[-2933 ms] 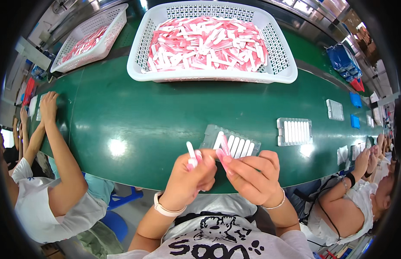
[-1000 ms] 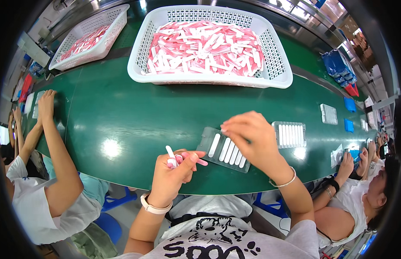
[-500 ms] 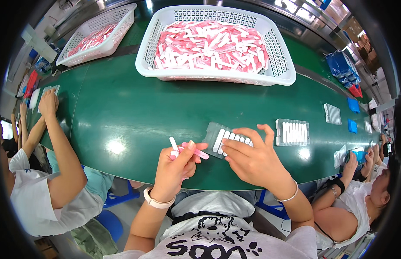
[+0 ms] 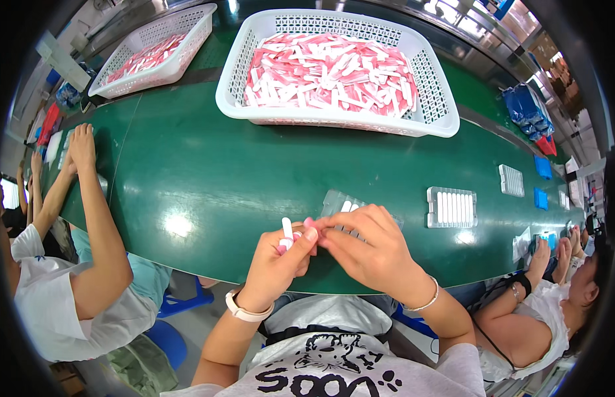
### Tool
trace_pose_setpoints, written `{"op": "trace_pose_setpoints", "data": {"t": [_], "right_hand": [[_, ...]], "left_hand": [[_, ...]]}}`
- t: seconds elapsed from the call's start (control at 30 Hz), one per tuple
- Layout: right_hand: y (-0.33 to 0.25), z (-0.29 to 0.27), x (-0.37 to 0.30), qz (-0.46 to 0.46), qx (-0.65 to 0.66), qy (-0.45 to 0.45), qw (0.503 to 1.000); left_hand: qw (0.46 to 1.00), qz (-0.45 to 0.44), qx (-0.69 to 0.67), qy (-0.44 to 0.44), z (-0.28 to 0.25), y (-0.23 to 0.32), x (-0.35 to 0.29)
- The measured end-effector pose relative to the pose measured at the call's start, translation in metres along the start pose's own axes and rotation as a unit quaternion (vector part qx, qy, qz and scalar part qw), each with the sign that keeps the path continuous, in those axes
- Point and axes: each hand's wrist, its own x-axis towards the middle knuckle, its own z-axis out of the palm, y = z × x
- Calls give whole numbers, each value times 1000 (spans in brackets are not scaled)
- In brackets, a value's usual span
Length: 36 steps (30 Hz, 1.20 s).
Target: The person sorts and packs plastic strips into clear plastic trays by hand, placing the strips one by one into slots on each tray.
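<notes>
My left hand (image 4: 276,266) is closed around a few small pink-and-white plastic sticks (image 4: 287,229), whose white ends poke up past the fingers. Against its fingertips, my right hand (image 4: 377,250) pinches the pink end of one stick; the fingers hide most of it. Behind my right hand lies a clear plastic tray (image 4: 331,200), with white sticks (image 4: 347,206) lined up in it and largely covered by the hand. A second clear tray (image 4: 429,206), holding a row of white sticks, rests farther right on the green table.
A big white basket (image 4: 228,99) heaped with pink-and-white sticks stands at the far side of the green table (image 4: 188,159). Another such basket (image 4: 112,86) is at far left. Beyond the second tray are another tray (image 4: 511,180) and blue packs (image 4: 542,167). Co-workers sit on both sides.
My right hand has moved left from the tray to the left hand's fingertips and now pinches a stick there. My left hand has shifted slightly right.
</notes>
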Motion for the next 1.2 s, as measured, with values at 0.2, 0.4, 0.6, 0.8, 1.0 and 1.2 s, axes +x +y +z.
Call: {"op": "trace_pose_setpoints", "data": {"t": [0.2,0.4,0.6,0.8,1.0,1.2], "right_hand": [[-6,10,-4,148,152,30,977],[-7,-4,4,249,268,-52,929],[-2,-12,9,251,287,-99,919],[29,-5,18,310,228,-7,923],[23,2,14,246,44,-59,966],[40,-7,22,309,79,-151,936]], "left_hand": [[973,139,184,27,5,-8,2],[991,99,55,65,10,-7,2],[994,80,65,35,1,-5,1],[996,75,-17,46,3,-4,1],[995,87,-4,40,3,-3,0],[995,73,9,64,10,0,-1]]}}
